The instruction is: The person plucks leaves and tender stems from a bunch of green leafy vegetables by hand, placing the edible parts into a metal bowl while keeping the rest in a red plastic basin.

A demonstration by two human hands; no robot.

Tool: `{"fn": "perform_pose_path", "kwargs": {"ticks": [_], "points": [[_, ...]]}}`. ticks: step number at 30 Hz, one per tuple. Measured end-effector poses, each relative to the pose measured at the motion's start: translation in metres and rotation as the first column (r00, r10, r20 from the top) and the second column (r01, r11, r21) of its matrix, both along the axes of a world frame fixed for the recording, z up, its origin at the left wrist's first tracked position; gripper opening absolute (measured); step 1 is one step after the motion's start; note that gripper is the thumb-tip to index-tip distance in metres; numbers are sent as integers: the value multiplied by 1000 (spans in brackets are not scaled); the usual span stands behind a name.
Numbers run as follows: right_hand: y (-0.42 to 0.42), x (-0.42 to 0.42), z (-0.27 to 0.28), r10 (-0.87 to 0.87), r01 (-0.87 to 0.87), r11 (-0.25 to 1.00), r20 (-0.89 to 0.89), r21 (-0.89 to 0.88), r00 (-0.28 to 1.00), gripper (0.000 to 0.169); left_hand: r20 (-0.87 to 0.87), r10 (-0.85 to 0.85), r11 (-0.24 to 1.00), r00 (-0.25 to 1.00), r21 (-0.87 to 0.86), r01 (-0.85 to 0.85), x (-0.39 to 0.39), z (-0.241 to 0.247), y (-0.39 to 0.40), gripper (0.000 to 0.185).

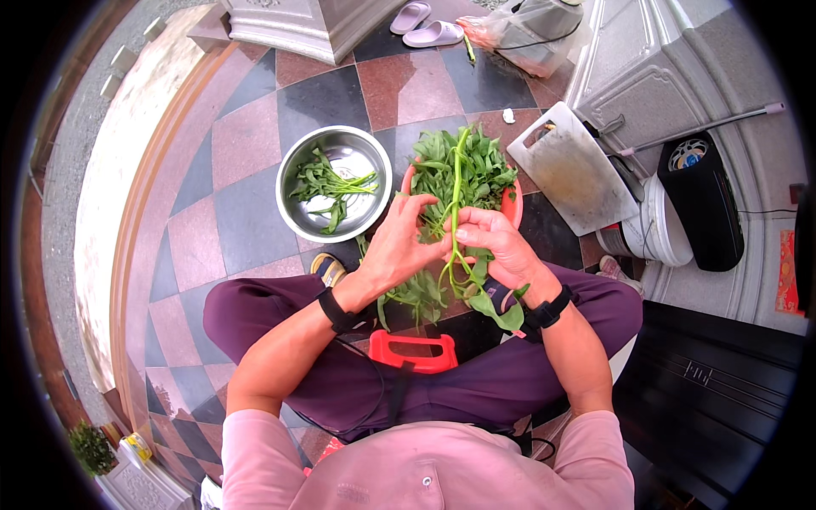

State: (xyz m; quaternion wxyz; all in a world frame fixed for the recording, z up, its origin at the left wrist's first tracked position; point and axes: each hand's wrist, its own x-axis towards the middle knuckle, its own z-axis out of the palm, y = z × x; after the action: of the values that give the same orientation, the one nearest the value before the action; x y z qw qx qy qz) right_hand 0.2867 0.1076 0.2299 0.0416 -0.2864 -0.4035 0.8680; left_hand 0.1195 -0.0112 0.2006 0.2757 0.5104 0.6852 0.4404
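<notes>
My right hand (pixel 503 245) pinches a long green leafy stem (pixel 458 172) between thumb and fingers. The stem stands lengthwise before me, its forked, leafy end hanging toward my lap. My left hand (pixel 398 239) is just left of it, index finger and thumb spread apart, the thumb tip close to the stem; whether it touches I cannot tell. Beyond both hands, a heap of leafy greens (pixel 475 169) fills a red-orange basin (pixel 513 207). To the left, a stainless steel bowl (pixel 287 213) holds a small bunch of trimmed greens (pixel 328 182). More leaves (pixel 414 296) lie below my hands.
A worn cutting board (pixel 574 172) leans at the right, beside a white bucket (pixel 660 220) and a black speaker-like box (pixel 704 204). Lilac slippers (pixel 433 33) and a plastic bag (pixel 535 38) lie at the back. A red plastic handle (pixel 413 352) is between my legs on the checkered tile floor (pixel 248 178).
</notes>
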Motion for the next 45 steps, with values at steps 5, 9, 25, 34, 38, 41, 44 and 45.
{"fn": "perform_pose_path", "kwargs": {"ticks": [5, 9, 25, 34, 38, 41, 44, 45], "points": [[1, -1, -2, 33, -32, 998, -42, 45, 999, 21, -45, 21, 1000, 999, -11, -22, 0, -2, -1, 45], [8, 0, -3, -45, 45, 999, -38, 4, 998, 20, 177, -56, 986, 983, -142, 81, -11, -3, -3, 43], [23, 4, -11, -121, 112, 986, 70, 122, 990, 25, 853, 62, 902, 518, -271, 337, -40, 18, -4, 29], [23, 5, -8, -104, 98, 991, 62, 90, 993, 24, 819, 77, 910, 569, -291, 294, -39, 23, -1, 27], [21, 2, -14, -30, 10, 974, 86, 224, 996, 25, 540, -75, 945, 838, -229, 232, -46, -14, -2, 27], [19, -1, -12, 41, -93, 907, 134, 411, 990, 25, 456, -64, 960, 888, -216, 180, -43, -14, 1, 28], [15, -3, -7, 82, -144, 923, 185, 356, 979, 26, 411, -75, 950, 909, -247, 190, -41, -9, 2, 29], [15, -3, -7, 110, -168, 933, 192, 319, 975, 27, 414, -90, 949, 906, -239, 204, -41, -9, 1, 29]]}}
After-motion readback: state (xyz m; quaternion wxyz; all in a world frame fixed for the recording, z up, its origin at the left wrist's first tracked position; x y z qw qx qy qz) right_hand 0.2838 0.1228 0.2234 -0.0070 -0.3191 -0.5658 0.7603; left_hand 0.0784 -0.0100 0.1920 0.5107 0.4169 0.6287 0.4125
